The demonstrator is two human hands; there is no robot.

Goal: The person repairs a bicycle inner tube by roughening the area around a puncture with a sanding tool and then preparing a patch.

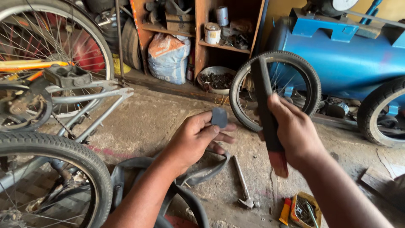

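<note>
Both hands are raised over the concrete floor [160, 122]: the left hand [196, 137] pinches a small patch [219, 117] — dull grey-blue, flat, with rounded corners — at its fingertips, while the right hand [295, 131] grips a long dark file [265, 101] upright, its red tip pointing down. Below lie a black inner tube [185, 198] and a hammer [244, 183].

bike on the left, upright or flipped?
Flipped. The bicycle rests wheels-up: its pedal and crank sit high, fork dropouts point into the air, and one tyre is in the foreground.
</note>
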